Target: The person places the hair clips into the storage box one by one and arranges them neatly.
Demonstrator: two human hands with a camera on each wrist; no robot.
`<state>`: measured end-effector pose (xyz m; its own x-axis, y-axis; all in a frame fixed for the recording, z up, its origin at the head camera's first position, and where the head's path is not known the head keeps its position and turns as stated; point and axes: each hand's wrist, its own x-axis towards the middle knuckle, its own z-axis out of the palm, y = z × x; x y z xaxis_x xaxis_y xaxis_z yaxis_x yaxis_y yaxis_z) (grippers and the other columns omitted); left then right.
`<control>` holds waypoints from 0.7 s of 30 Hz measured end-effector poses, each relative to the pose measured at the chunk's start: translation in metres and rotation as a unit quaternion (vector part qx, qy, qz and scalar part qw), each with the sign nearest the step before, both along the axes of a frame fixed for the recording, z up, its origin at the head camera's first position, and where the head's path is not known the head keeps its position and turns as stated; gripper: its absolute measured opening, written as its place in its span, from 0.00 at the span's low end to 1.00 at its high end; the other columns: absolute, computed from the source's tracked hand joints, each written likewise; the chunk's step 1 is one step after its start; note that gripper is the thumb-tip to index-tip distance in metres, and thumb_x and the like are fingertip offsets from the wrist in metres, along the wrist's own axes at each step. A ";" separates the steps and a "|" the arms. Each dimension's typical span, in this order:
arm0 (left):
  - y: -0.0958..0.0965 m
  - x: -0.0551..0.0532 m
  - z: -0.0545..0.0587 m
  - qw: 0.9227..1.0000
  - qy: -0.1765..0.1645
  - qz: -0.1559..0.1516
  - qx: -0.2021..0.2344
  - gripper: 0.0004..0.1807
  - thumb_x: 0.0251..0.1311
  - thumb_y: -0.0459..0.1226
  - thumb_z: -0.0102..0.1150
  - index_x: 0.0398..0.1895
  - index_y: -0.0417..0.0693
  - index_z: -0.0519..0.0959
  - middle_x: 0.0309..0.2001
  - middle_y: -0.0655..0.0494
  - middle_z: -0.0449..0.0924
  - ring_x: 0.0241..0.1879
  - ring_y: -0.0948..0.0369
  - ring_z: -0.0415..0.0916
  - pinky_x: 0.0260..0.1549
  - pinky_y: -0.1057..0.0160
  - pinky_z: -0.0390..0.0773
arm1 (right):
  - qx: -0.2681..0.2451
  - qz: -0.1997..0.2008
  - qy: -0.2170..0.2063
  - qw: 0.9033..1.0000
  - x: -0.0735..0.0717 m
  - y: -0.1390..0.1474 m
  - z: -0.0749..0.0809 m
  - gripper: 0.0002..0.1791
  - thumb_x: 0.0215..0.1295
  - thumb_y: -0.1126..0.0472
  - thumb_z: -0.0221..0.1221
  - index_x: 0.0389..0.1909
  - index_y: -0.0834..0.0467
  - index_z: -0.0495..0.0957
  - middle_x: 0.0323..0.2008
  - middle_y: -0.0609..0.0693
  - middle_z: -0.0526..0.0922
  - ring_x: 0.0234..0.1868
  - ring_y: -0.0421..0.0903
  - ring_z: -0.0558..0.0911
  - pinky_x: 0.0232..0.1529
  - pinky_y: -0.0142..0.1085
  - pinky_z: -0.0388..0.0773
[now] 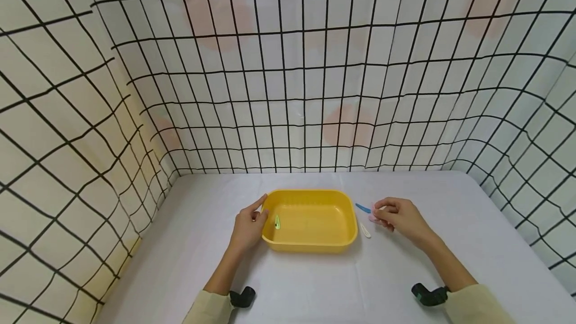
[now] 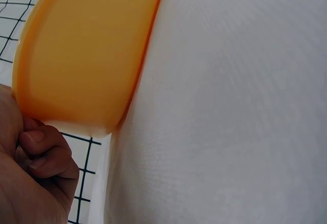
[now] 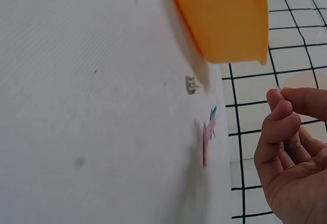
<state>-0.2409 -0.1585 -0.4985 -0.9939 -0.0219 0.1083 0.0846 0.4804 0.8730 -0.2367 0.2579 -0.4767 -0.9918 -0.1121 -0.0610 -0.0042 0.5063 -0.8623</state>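
Note:
A yellow tray (image 1: 310, 248) sits on the table, with a green snap hair clip (image 1: 277, 222) inside near its left end. My left hand (image 1: 248, 221) grips the tray's left rim, thumb over the edge and the other fingers curled outside. To the right of the tray, my right hand (image 1: 400, 218) is raised above the table and pinches a small pale thing (image 3: 276, 86), mostly hidden by the fingertips. Below and beside that hand lie a blue hair clip (image 1: 362, 208), a pink hair clip (image 3: 207, 137) and a white hair clip (image 1: 365, 230).
White cloth covers the table (image 1: 310, 284). Walls of white sheeting with a black grid (image 1: 292, 84) enclose it at the back and both sides. A dark wrist device (image 1: 243, 297) is strapped to the left wrist, another (image 1: 429, 295) to the right.

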 end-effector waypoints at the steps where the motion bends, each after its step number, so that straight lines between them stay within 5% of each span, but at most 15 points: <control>1: 0.000 0.000 0.000 1.000 -0.001 0.002 -0.001 0.26 0.72 0.38 0.58 0.72 0.58 0.74 0.17 0.59 0.63 0.16 0.63 0.59 0.16 0.70 0.64 | -0.006 0.002 -0.001 1.000 -0.001 -0.001 0.001 0.19 0.73 0.54 0.62 0.54 0.65 0.78 0.30 0.59 0.83 0.27 0.45 0.78 0.27 0.32 0.79; 12: 0.000 -0.001 -0.002 1.000 -0.016 0.009 0.000 0.26 0.72 0.39 0.58 0.73 0.62 0.74 0.18 0.57 0.65 0.16 0.63 0.59 0.16 0.70 0.63 | -0.043 0.010 -0.020 0.999 -0.009 -0.024 0.015 0.18 0.75 0.57 0.60 0.56 0.65 0.77 0.41 0.65 0.87 0.32 0.49 0.81 0.30 0.31 0.81; 21: 0.002 -0.001 -0.001 1.000 -0.013 0.006 -0.004 0.26 0.72 0.39 0.57 0.73 0.60 0.74 0.18 0.58 0.65 0.16 0.63 0.60 0.16 0.69 0.64 | -0.097 0.041 -0.023 0.994 -0.011 -0.054 0.021 0.19 0.72 0.58 0.63 0.55 0.68 0.77 0.35 0.61 0.88 0.28 0.46 0.82 0.29 0.31 0.82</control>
<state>-0.2421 -0.1569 -0.4997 -0.9961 -0.0340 0.0819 0.0549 0.4888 0.8707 -0.2482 0.2040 -0.4553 -0.9754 -0.2071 -0.0754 0.0031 0.3296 -0.9441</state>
